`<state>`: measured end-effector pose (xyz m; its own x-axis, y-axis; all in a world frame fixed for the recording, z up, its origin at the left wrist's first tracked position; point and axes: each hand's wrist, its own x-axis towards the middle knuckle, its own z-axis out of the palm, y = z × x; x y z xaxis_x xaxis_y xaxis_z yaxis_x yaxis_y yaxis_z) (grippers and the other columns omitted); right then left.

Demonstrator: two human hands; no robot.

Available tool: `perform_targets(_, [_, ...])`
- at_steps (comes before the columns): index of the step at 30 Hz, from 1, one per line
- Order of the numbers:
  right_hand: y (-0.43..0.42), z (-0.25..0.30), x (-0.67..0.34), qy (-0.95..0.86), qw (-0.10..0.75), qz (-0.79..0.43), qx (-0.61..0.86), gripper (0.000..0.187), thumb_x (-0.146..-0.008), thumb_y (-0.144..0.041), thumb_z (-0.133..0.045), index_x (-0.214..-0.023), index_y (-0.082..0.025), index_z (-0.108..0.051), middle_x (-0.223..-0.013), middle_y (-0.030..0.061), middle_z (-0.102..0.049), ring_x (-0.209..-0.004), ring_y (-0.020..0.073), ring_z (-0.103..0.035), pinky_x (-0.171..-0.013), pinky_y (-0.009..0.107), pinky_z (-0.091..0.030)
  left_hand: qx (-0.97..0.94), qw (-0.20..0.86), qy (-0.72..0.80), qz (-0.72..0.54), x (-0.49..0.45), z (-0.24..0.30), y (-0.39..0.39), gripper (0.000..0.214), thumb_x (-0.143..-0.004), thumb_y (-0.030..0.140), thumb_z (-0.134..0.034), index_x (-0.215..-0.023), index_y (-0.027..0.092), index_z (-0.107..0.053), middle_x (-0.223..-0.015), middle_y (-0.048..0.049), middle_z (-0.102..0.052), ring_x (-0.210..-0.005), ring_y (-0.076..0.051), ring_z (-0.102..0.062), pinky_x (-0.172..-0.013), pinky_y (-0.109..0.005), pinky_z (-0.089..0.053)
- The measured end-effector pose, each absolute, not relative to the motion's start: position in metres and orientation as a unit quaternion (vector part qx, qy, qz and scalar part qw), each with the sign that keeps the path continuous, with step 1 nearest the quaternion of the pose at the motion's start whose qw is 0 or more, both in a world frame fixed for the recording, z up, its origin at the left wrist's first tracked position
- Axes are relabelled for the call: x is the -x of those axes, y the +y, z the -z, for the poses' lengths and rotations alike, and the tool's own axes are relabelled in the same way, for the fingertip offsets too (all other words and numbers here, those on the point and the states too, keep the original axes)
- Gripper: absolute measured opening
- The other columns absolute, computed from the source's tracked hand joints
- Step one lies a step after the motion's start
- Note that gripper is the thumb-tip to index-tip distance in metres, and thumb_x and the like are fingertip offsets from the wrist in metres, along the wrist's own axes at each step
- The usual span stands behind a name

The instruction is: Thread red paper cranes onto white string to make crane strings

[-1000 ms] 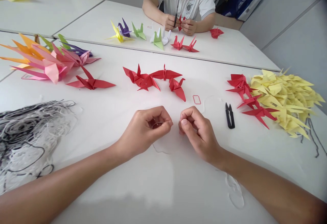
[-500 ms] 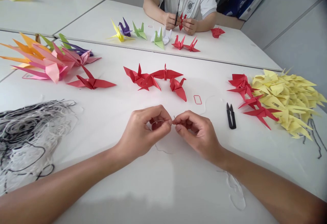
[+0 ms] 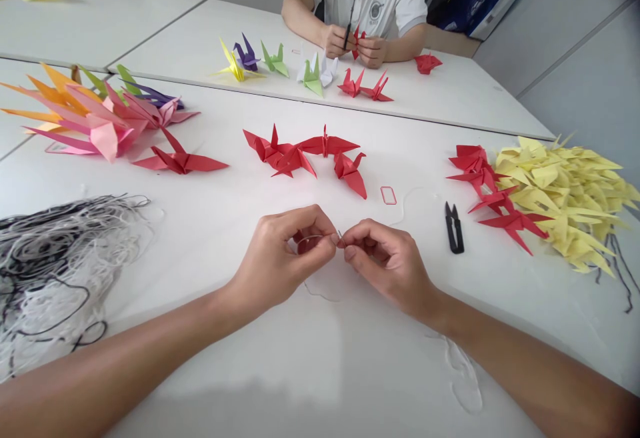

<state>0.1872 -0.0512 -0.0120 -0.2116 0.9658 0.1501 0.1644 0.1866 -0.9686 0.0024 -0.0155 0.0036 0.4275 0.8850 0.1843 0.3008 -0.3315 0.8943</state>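
Observation:
My left hand (image 3: 287, 258) is closed in a pinch on a thin white thread (image 3: 311, 237), which loops behind its fingers. Fingertip to fingertip with it, my right hand (image 3: 387, 261) pinches a tiny dark sliver that looks like a needle (image 3: 340, 235). Its far end is hidden by the fingers. Beyond my hands lies a cluster of red paper cranes (image 3: 300, 151). A red outlined rectangle (image 3: 389, 195) marks the table just past my right hand. Small black thread snips (image 3: 454, 228) lie to the right.
Tangled black and white cords (image 3: 55, 265) lie at left, below pink and orange paper cranes (image 3: 100, 118). Yellow paper cranes (image 3: 565, 191) pile up at right beside a red crane string (image 3: 500, 201). Opposite, a person (image 3: 370, 18) holds a red crane and a dark tool.
My hands stay pinched together with barely any movement; the small sliver between the fingertips has tilted slightly. The whole view has shifted a few pixels.

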Motion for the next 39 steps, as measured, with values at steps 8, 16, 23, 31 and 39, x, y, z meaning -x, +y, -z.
perform_targets(8, [-0.0511,0.0125,-0.1869,-0.634,0.441,-0.454,0.444,0.007,-0.091,-0.017,-0.059,-0.087,-0.020,-0.063,-0.073,-0.0031,-0.058,-0.061,0.0077,-0.051,-0.054,0.021,-0.042,-0.737,0.410,0.406,-0.352,-0.0022,-0.0030,-0.0151,0.017,-0.081,0.005,-0.054,-0.074,0.018,-0.060,-0.064,0.0061,-0.060,-0.056,-0.006,-0.047,-0.051,-0.018,-0.039])
perform_targets(16, [-0.0515,0.0116,-0.1871,-0.633,0.440,-0.452,0.449,0.006,-0.090,-0.017,-0.060,-0.088,-0.020,-0.064,-0.077,-0.0017,-0.060,-0.063,0.0088,-0.052,-0.055,0.022,-0.043,-0.738,0.407,0.407,-0.353,-0.0020,-0.0019,-0.0150,0.017,-0.082,0.005,-0.054,-0.074,0.019,-0.060,-0.063,0.0060,-0.058,-0.056,-0.007,-0.047,-0.051,-0.019,-0.039])
perform_targets(23, [-0.0512,0.0118,-0.1869,-0.633,0.440,-0.451,0.450,0.006,-0.091,-0.017,-0.060,-0.088,-0.020,-0.064,-0.077,-0.0015,-0.061,-0.064,0.0089,-0.052,-0.055,0.022,-0.043,-0.737,0.408,0.408,-0.351,-0.0020,-0.0024,-0.0154,0.016,-0.082,0.006,-0.055,-0.074,0.019,-0.060,-0.063,0.0056,-0.058,-0.056,-0.007,-0.047,-0.051,-0.019,-0.039])
perform_targets(31, [-0.0519,0.0111,-0.1872,-0.635,0.440,-0.448,0.451,0.006,-0.090,-0.017,-0.060,-0.087,-0.020,-0.064,-0.077,-0.0018,-0.061,-0.064,0.0089,-0.053,-0.056,0.022,-0.043,-0.739,0.405,0.409,-0.350,-0.0020,-0.0023,-0.0150,0.016,-0.082,0.006,-0.055,-0.073,0.019,-0.060,-0.063,0.0051,-0.057,-0.056,-0.007,-0.046,-0.051,-0.019,-0.038])
perform_targets(39, [-0.0518,0.0108,-0.1871,-0.632,0.438,-0.452,0.452,0.005,-0.091,-0.018,-0.059,-0.088,-0.020,-0.063,-0.078,-0.0012,-0.060,-0.064,0.0095,-0.053,-0.056,0.023,-0.043,-0.740,0.404,0.413,-0.344,-0.0018,-0.0031,-0.0152,0.015,-0.082,0.007,-0.054,-0.073,0.019,-0.060,-0.064,0.0041,-0.058,-0.056,-0.008,-0.047,-0.051,-0.020,-0.039])
